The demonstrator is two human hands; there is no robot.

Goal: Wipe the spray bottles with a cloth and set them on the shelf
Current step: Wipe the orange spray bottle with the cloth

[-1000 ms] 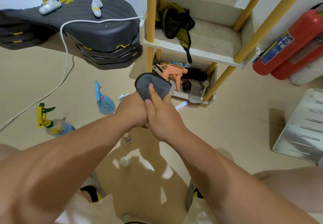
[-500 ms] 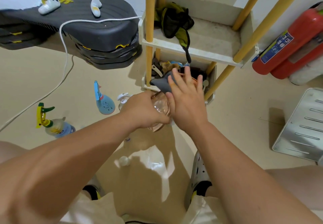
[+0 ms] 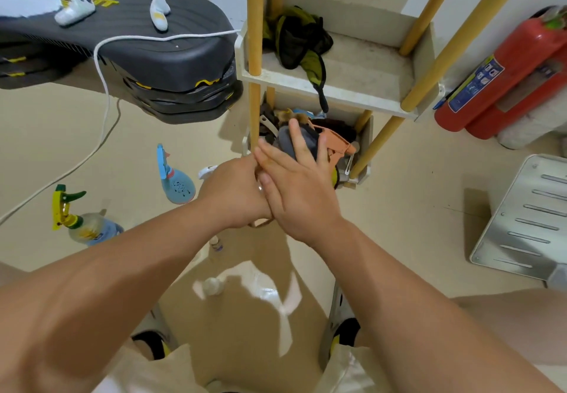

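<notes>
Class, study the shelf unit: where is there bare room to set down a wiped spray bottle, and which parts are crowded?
Free: the upper tray's right part, between the dark bag and the right-hand yellow posts. Crowded: the lower tray, full of clutter. Also bare: floor between that tray and the metal plate.

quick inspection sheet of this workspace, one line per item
surface: beige floor
job's things: orange-trigger spray bottle held in front of the shelf; grey cloth on it; blue spray bottle and yellow-trigger spray bottle on floor
clutter: dark bag on upper tier; small vial on floor
hands: left hand grips the held bottle; right hand presses cloth, fingers straight
cables: white cable drapes off stacked steppers onto floor
surroundings: red extinguishers, metal panel at right
</notes>
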